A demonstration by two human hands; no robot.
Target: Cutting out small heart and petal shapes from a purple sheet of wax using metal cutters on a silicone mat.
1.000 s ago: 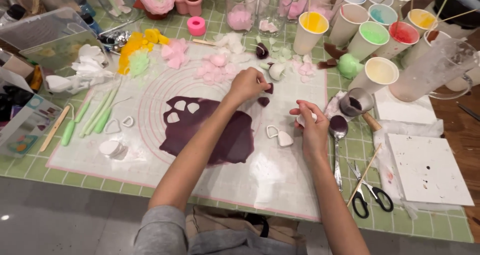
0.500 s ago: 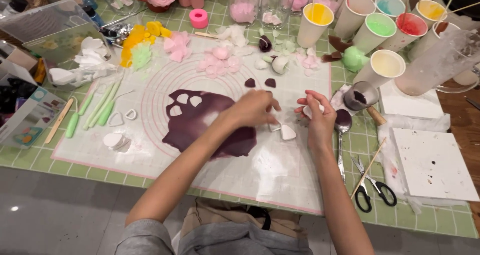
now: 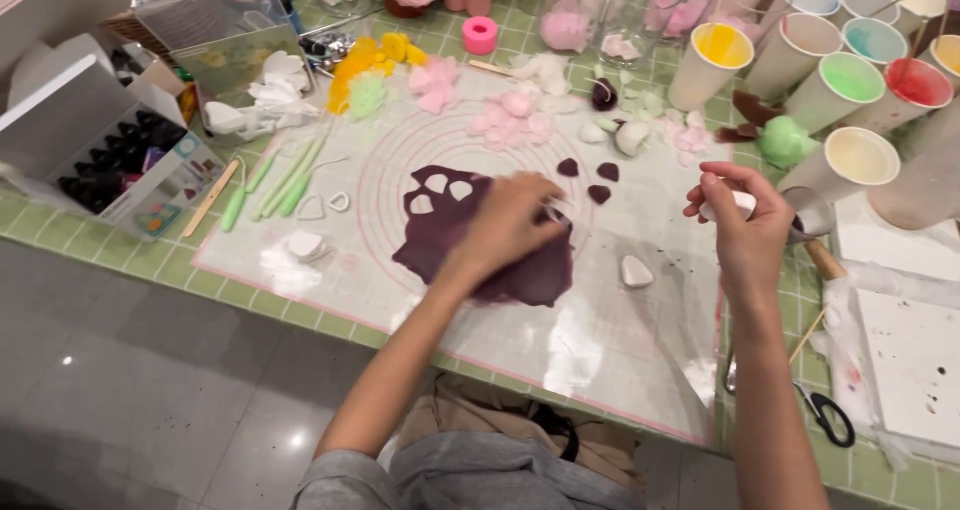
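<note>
Both hands over mat: left hand [image 3: 510, 225] on purple sheet [image 3: 440, 245]; right hand [image 3: 745, 220] apart.

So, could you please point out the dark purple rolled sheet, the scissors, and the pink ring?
Dark purple rolled sheet [image 3: 440, 245], head view, on its bare left part.
Scissors [image 3: 830, 418], head view, on the black handle loop.
Pink ring [image 3: 480, 35], head view, on its outer wall.

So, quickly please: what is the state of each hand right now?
Left hand: fingers curled, pressing on the dark purple rolled sheet; whether it grips anything cannot be told.
Right hand: closed on a small white piece.
</note>
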